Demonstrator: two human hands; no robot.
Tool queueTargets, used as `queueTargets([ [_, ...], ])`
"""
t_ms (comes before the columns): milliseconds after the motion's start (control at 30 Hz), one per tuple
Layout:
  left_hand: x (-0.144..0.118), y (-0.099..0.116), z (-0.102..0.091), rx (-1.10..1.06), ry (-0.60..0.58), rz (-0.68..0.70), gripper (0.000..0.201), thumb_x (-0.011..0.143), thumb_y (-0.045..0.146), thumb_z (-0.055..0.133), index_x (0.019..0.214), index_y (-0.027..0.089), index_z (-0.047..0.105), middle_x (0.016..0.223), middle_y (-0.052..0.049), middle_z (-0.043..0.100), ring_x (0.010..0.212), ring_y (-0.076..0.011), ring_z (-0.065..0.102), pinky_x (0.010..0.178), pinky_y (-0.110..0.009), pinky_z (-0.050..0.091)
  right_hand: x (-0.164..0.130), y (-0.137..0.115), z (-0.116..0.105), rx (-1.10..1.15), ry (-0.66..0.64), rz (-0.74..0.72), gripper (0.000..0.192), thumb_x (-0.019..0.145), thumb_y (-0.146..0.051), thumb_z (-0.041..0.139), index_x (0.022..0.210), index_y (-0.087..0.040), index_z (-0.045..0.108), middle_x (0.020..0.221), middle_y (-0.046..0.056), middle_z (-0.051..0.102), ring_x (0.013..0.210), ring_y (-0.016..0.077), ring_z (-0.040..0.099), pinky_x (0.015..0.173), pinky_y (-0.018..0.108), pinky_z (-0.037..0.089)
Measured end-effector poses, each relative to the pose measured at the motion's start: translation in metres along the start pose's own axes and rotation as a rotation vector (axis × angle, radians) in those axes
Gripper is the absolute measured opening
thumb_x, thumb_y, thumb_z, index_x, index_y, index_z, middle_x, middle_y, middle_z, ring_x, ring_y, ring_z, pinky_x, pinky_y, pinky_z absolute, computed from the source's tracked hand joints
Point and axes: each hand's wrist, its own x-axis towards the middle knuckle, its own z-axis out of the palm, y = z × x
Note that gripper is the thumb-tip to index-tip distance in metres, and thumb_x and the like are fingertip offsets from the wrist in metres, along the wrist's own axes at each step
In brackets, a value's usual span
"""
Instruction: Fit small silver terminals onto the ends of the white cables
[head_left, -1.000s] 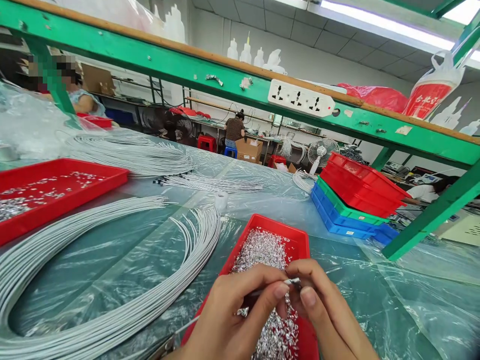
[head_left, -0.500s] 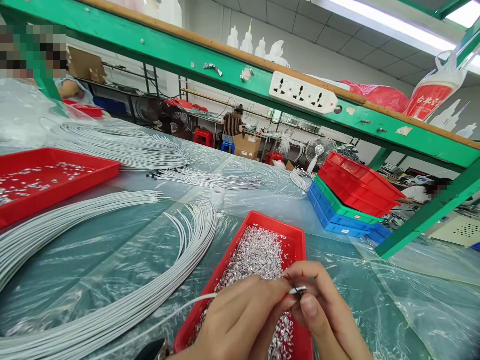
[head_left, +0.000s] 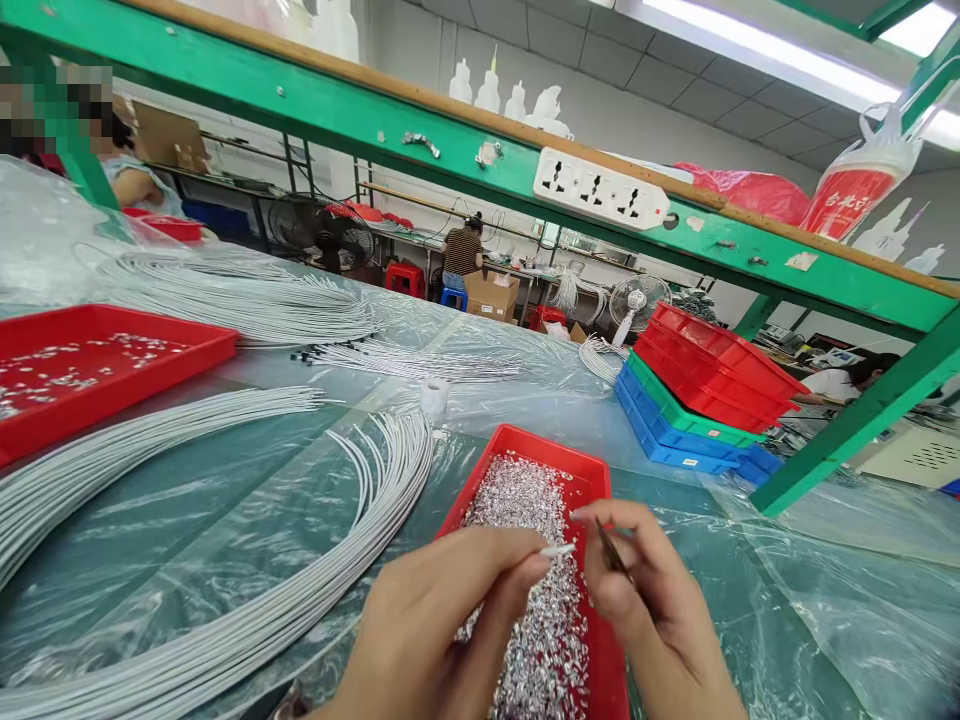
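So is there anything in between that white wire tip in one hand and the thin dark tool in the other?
Nothing visible does. The left hand pinches the white wire tip, and the right hand holds the thin dark tool just beside it. Only a small open gap separates them, above the red tray of silver bits.

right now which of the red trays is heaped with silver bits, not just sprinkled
The red tray right under the hands, at bottom centre. A thick pile of silver bits covers it, while the far-left red tray holds only scattered pieces and the stacked trays show none.

Factory assembly workshop, cable bundles [head_left: 225, 470], stacked parts trays [head_left: 705, 400], green workbench frames [head_left: 450, 130]
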Motion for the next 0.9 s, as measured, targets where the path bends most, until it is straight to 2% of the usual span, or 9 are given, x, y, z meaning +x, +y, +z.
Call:
queueTargets([
  [100,0.006,-0.006,0.001,-0.081,-0.131,0.027,0.013,0.098,0.017,0.046,0.097,0.021,0.059,0.077,0.005,0.068,0.065,-0.0073,0.065,0.063,-0.015,0.051,-0.003,-0.003,-0.007,-0.193,0.051,-0.166,0.023,0.097,-0.042,0.065,0.118,-0.037,0.056,0.063,-0.007,0.041,0.046,0.0128,0.039,0.042,0.02,0.034],
  [167,0.007,-0.008,0.002,-0.082,-0.157,0.051,0.015,0.1,0.018,0.044,0.098,0.021,0.059,0.077,0.005,0.068,0.065,-0.0067,0.065,0.061,-0.014,0.049,-0.006,-0.004,-0.01,-0.357,0.095,-0.216,0.025,0.096,-0.03,0.064,0.119,-0.036,0.056,0.061,-0.008,0.044,0.045,0.0126,0.04,0.043,0.021,0.036],
  [233,0.006,-0.008,0.003,-0.088,-0.182,0.069,0.017,0.101,0.02,0.042,0.098,0.021,0.058,0.078,0.005,0.069,0.066,-0.0064,0.066,0.061,-0.013,0.048,-0.008,-0.005,-0.012,-0.442,0.085,-0.264,0.026,0.095,-0.021,0.061,0.118,-0.034,0.058,0.059,-0.008,0.047,0.043,0.0119,0.043,0.043,0.021,0.038],
  [400,0.002,-0.006,0.004,-0.153,-0.234,0.112,0.017,0.103,0.02,0.039,0.101,0.022,0.055,0.083,0.005,0.07,0.071,-0.0068,0.067,0.066,-0.014,0.047,-0.005,-0.008,-0.016,-0.445,0.043,-0.342,0.016,0.095,-0.012,0.057,0.101,-0.026,0.063,0.066,-0.008,0.058,0.046,0.0089,0.05,0.048,0.019,0.045],
  [567,0.0,-0.009,0.003,-0.09,-0.284,0.1,0.016,0.101,0.016,0.042,0.1,0.02,0.057,0.08,0.003,0.066,0.069,-0.0119,0.059,0.064,-0.02,0.047,-0.004,-0.012,-0.018,-0.446,-0.003,-0.351,0.019,0.091,-0.008,0.057,0.099,-0.025,0.062,0.077,-0.007,0.066,0.051,0.0077,0.056,0.053,0.017,0.047],
  [667,0.0,-0.01,0.004,-0.061,-0.26,0.178,0.021,0.103,0.018,0.037,0.096,0.018,0.057,0.074,0.001,0.062,0.064,-0.0146,0.052,0.058,-0.023,0.044,-0.004,-0.013,-0.018,-0.422,0.005,-0.318,0.021,0.086,-0.007,0.055,0.094,-0.026,0.061,0.07,-0.009,0.062,0.05,0.0078,0.052,0.048,0.016,0.043],
  [767,0.0,-0.011,0.006,-0.023,-0.252,0.231,0.02,0.103,0.017,0.037,0.097,0.016,0.056,0.077,0.0,0.063,0.067,-0.0154,0.051,0.061,-0.025,0.044,-0.002,-0.015,-0.017,-0.357,-0.018,-0.211,0.015,0.083,-0.01,0.053,0.078,-0.023,0.058,0.056,-0.01,0.047,0.044,0.0074,0.038,0.043,0.018,0.031],
  [833,0.001,-0.01,0.008,0.004,-0.249,0.254,0.02,0.103,0.016,0.036,0.097,0.015,0.055,0.077,-0.001,0.064,0.068,-0.0155,0.051,0.063,-0.026,0.043,0.001,-0.017,-0.018,-0.267,-0.075,-0.03,0.013,0.08,-0.014,0.051,0.069,-0.02,0.054,0.052,-0.01,0.037,0.043,0.0079,0.028,0.042,0.021,0.023],
  [900,0.003,-0.01,0.008,0.008,-0.266,0.28,0.021,0.103,0.016,0.036,0.095,0.015,0.055,0.075,-0.001,0.062,0.068,-0.0157,0.05,0.063,-0.027,0.042,0.005,-0.018,-0.02,-0.126,-0.138,0.199,0.012,0.077,-0.02,0.051,0.065,-0.019,0.05,0.053,-0.009,0.033,0.046,0.0089,0.023,0.044,0.023,0.019],
])
